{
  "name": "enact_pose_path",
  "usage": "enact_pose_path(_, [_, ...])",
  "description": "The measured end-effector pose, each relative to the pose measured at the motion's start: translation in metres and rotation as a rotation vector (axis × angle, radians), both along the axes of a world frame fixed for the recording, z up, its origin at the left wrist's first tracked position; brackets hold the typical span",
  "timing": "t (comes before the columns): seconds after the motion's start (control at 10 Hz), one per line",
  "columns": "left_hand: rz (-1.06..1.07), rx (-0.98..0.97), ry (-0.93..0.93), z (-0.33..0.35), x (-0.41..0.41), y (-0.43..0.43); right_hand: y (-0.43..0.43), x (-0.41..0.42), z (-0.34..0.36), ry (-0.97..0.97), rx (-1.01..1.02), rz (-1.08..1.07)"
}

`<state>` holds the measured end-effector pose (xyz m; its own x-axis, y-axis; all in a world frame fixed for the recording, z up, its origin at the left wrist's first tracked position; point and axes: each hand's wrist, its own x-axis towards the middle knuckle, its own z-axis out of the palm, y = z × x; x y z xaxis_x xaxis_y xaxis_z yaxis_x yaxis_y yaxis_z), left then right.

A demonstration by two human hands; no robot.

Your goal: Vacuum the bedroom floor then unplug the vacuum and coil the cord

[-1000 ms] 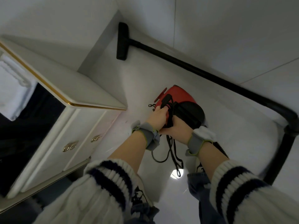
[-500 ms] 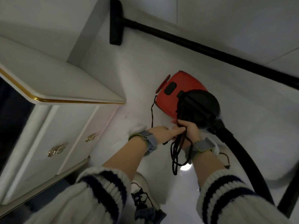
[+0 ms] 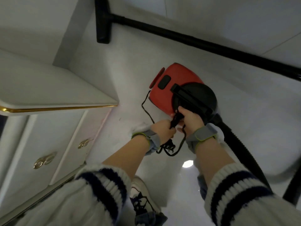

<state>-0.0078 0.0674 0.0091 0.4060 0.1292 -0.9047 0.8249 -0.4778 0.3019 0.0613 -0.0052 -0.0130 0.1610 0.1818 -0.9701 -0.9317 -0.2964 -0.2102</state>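
Left hand [image 3: 163, 130] and right hand [image 3: 191, 119] both grasp the bundled black cord [image 3: 174, 120] at the red-and-black canister vacuum [image 3: 172, 88] — a white gold-trimmed dresser [image 3: 48, 88] stands close at left.

The boxy red plastic vacuum body [image 3: 175, 88] has a black round front. The thin black power cord [image 3: 175, 119], ribbed black hose [image 3: 236, 149] and black floor nozzle [image 3: 102, 22] match. The white dresser [image 3: 48, 88] has gold edging. Cream knit sleeves [image 3: 101, 181] bear 2 navy stripes; grey wristbands [image 3: 202, 134] are lime-edged.
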Motion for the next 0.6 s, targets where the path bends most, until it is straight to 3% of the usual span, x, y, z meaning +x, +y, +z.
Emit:
enact_pose_path(0.1, [-0.049,0.176,-0.047,-0.014,0.020,0.009,-0.005,0.003,0.004,-0.125,-0.083,0.239])
enact_pose_path(0.2, [0.004,0.265,-0.017,-0.028,0.052,0.018,-0.013,-0.001,0.000,-0.118,-0.091,0.252])
enact_pose_path(0.4, [0.125,0.369,-0.124,-0.042,0.056,0.004,-0.001,0.001,0.006,-0.009,-0.061,-0.081])
enact_pose_path(0.5, [0.103,0.383,-0.151,-0.020,0.040,0.011,0.003,0.002,0.006,-0.122,-0.120,0.004])
enact_pose_path(0.6, [0.081,0.338,-0.158,0.009,0.024,0.021,-0.013,-0.001,0.022,-0.287,-0.278,0.460])
